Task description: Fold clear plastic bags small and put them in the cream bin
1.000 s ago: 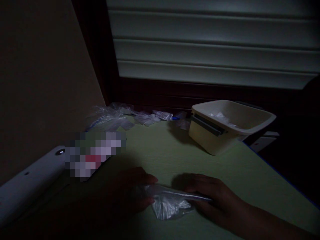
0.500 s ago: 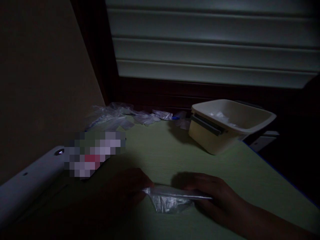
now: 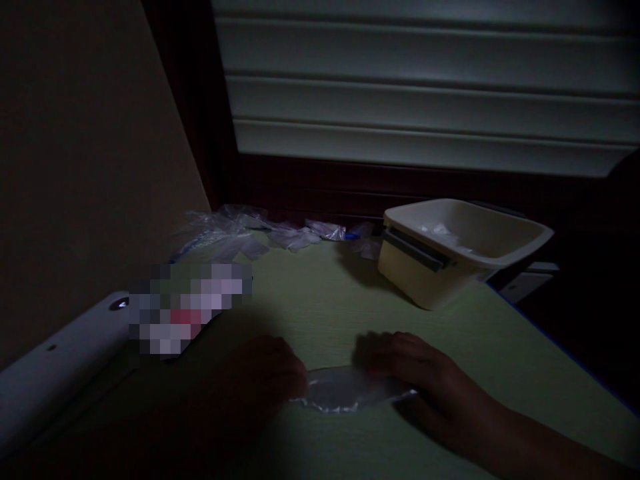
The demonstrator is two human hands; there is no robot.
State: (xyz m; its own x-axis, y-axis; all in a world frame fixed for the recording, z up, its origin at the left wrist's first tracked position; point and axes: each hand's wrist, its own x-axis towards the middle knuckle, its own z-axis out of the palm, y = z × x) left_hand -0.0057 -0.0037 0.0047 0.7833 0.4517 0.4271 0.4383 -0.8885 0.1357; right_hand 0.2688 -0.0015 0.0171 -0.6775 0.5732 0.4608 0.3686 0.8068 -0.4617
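Note:
A small clear plastic bag [image 3: 345, 390] lies flat on the green table [image 3: 320, 300], close in front of me. My left hand [image 3: 265, 380] is in deep shadow, and its curled fingers hold the bag's left end. My right hand [image 3: 415, 373] rests over the bag's right end, fingers pressed down on it. The middle of the bag shows between the two hands.
A cream plastic tub [image 3: 500, 233] with clear bags inside stands at the back right. A heap of clear plastic bags [image 3: 235, 230] lies along the back left. A white bar-shaped device [image 3: 60, 367] and a blurred-out object [image 3: 190, 307] sit at the left, by the wall.
The bag, puffed and partly lifted before, now lies flattened on the table. Both hands have shifted slightly forward, pressing on it.

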